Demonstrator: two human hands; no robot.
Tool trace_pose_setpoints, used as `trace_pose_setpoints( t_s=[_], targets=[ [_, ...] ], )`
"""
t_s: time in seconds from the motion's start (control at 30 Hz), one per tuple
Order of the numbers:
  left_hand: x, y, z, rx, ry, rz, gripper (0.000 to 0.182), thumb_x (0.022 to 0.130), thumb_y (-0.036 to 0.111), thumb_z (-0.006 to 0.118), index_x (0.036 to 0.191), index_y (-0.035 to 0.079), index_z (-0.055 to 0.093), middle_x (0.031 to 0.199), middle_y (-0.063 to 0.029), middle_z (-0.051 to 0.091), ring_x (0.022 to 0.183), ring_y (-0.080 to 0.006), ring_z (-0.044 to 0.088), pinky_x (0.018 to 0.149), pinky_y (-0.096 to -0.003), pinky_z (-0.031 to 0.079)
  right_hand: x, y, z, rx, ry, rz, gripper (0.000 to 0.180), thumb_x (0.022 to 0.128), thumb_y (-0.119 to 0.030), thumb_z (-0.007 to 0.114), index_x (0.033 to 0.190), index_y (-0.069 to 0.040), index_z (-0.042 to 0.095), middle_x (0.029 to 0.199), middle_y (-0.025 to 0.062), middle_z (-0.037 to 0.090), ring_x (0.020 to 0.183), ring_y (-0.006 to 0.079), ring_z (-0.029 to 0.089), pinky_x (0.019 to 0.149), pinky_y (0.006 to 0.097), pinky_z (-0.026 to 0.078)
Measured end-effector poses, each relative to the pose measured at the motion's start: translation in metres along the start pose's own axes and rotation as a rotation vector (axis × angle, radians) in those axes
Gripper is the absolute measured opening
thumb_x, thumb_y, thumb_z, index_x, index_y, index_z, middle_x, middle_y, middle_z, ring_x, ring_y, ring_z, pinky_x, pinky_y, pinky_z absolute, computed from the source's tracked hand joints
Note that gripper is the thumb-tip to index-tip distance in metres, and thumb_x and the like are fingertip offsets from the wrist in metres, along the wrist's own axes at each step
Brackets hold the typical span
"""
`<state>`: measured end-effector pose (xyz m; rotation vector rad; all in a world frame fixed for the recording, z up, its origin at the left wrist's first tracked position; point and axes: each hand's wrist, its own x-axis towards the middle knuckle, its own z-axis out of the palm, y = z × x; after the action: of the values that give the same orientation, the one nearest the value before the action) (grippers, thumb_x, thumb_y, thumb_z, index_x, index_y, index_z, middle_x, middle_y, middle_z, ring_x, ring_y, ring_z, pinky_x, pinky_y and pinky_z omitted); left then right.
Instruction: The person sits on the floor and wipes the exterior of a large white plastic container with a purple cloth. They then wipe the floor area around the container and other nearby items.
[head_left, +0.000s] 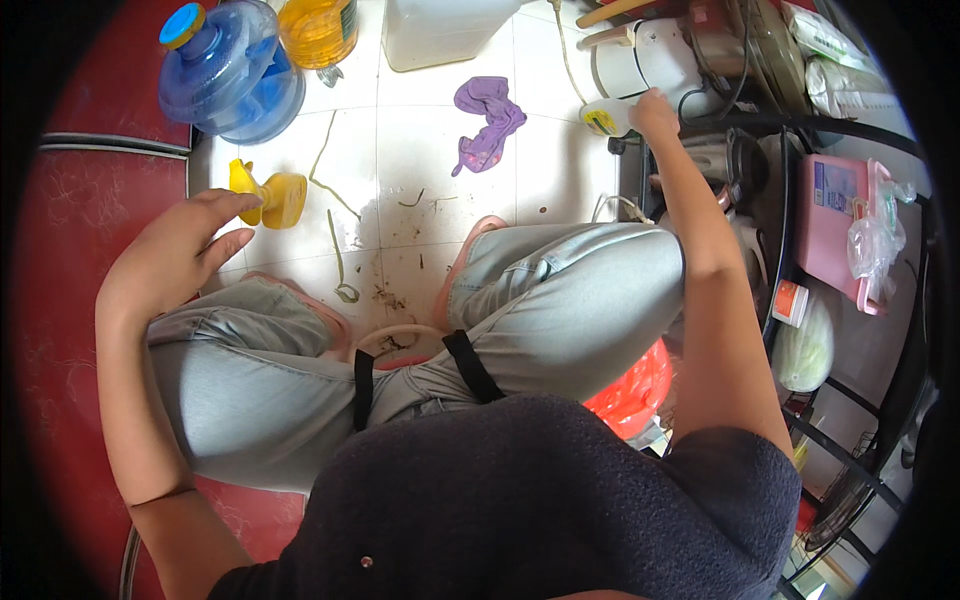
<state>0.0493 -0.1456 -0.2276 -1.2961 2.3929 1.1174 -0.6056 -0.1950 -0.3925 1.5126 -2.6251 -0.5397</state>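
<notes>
On the right, my right hand (655, 114) is closed around the upper end of a white plastic bottle (611, 118) with a yellow-green label, beside the shelf rack. My left hand (191, 247) has its fingers apart, its fingertips at a yellow spray bottle (283, 200) near the left cabinet; whether they touch it I cannot tell. A crumpled purple cloth (491, 124) lies on the white tiled floor (420, 157) between the hands. Green strands (336, 251) and dark crumbs (390, 298) are scattered nearer my feet.
A blue water jug (232, 82), a bottle of amber liquid (319, 30) and a translucent container (442, 34) stand at the far side. Red cabinets (112, 225) border the left. A black rack (780, 232) with pots and a pink box (832, 225) is at right; a red bag (637, 386) sits by my leg.
</notes>
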Motion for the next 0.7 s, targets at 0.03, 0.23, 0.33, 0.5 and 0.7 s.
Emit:
trace_pose_setpoints(
  t_s=[0.03,0.23,0.33,0.5,0.7],
  targets=[
    [0.000,0.001,-0.001,-0.003,0.004,0.009,0.036,0.103,0.024,0.058,0.132,0.004,0.062,0.123,-0.0221,0.066,0.107,-0.0391,0.064,0.096,-0.0432,0.050,-0.012,-0.018,-0.023,-0.116,-0.047,-0.104,0.038,0.094,-0.028,0.052,0.117,-0.001,0.067,0.117,0.0182,0.072,0.126,0.0340,0.060,0.104,0.0493,0.047],
    [0.001,0.010,0.001,0.001,0.038,0.023,0.037,0.101,0.021,0.060,0.132,0.001,0.061,0.124,-0.0228,0.065,0.108,-0.0402,0.063,0.097,-0.0435,0.050,-0.021,-0.100,-0.014,0.071,-0.184,-0.496,0.036,0.094,-0.031,0.056,0.117,-0.007,0.069,0.111,0.0188,0.072,0.109,0.0344,0.068,0.094,0.0431,0.054],
    [0.006,0.007,0.001,-0.023,0.021,0.010,0.039,0.100,0.021,0.061,0.134,0.002,0.060,0.127,-0.0220,0.064,0.113,-0.0400,0.062,0.100,-0.0434,0.048,-0.018,-0.125,0.021,0.191,-0.404,-0.626,0.048,0.091,-0.041,0.066,0.124,-0.006,0.065,0.111,0.0178,0.072,0.107,0.0332,0.069,0.095,0.0407,0.054],
    [0.006,0.009,0.000,-0.024,-0.013,-0.098,0.040,0.099,0.021,0.061,0.134,0.001,0.060,0.129,-0.0227,0.063,0.118,-0.0408,0.060,0.101,-0.0437,0.047,-0.016,-0.172,0.101,0.459,-0.503,-0.535,0.095,0.082,-0.060,0.074,0.153,-0.006,0.040,0.146,0.0264,0.047,0.128,0.0387,0.057,0.102,0.0424,0.050],
    [0.019,0.007,0.001,0.005,-0.060,-0.100,0.038,0.099,0.019,0.060,0.134,0.002,0.060,0.129,-0.0241,0.062,0.118,-0.0430,0.059,0.101,-0.0456,0.048,-0.070,-0.199,0.170,0.411,-0.092,-0.472,0.084,0.080,-0.036,0.074,0.154,-0.017,0.038,0.144,0.0326,0.036,0.129,0.0472,0.045,0.108,0.0532,0.034]
  ],
)
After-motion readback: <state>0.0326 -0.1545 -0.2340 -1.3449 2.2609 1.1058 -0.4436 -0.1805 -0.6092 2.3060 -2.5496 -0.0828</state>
